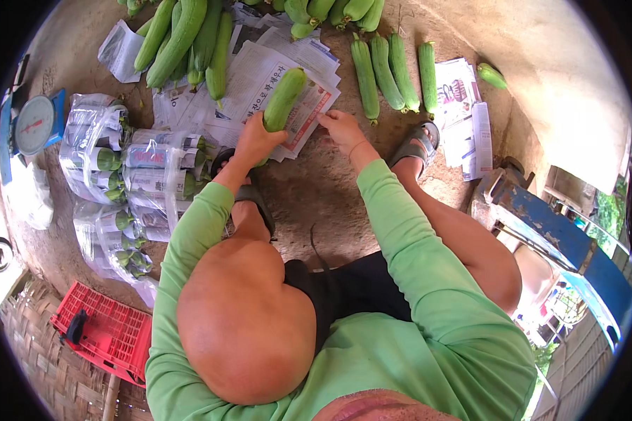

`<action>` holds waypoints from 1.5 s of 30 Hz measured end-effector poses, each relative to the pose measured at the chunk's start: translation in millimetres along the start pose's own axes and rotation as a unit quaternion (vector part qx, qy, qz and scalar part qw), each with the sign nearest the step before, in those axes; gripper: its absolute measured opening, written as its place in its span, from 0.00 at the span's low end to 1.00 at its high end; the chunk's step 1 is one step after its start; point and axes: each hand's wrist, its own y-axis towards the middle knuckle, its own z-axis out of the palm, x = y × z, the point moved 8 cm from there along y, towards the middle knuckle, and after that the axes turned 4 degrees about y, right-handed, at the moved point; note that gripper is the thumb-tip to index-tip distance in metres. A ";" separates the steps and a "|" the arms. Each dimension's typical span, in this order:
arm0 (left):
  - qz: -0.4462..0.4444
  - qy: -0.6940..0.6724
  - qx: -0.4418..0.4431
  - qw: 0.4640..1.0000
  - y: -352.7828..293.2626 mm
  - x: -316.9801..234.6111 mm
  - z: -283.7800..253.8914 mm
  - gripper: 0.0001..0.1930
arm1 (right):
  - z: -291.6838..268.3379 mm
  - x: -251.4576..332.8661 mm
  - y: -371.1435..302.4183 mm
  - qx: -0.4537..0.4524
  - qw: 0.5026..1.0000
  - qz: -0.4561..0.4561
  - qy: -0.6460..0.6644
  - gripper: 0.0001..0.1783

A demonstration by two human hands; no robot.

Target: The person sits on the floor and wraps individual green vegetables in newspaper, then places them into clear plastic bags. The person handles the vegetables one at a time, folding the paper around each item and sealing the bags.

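Observation:
My left hand is wrapped round the lower part of a green luffa gourd, which is tilted over a stack of newspaper sheets. At the right edge of those sheets, the fingertips of my right hand pinch the border of a newspaper sheet. A heap of luffa gourds lies on the paper at the far left. Beyond my right hand, several more gourds lie side by side on the ground.
Plastic-wrapped bundles of paper-rolled gourds stand to the left, near a dial scale and a red crate. More newspaper and a single gourd are at the right, with a blue bench nearby.

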 end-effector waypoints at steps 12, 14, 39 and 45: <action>0.104 0.175 -0.148 0.968 25.2 -28.9 -21.4 0.36 | 11.5 -7.2 -11.2 -0.015 0.999 -0.032 0.017 0.11; 0.166 0.207 -0.180 0.947 7.9 -47.3 -20.0 0.34 | 12.1 1.0 -14.5 -0.008 0.999 -0.037 0.001 0.11; 0.284 0.236 -0.066 0.927 -22.4 -74.3 8.5 0.18 | 23.5 2.9 -7.8 0.055 0.998 0.018 0.036 0.10; 0.285 0.242 -0.056 0.926 -22.8 -72.5 14.1 0.15 | 23.7 3.1 -8.6 0.062 0.997 0.017 0.038 0.10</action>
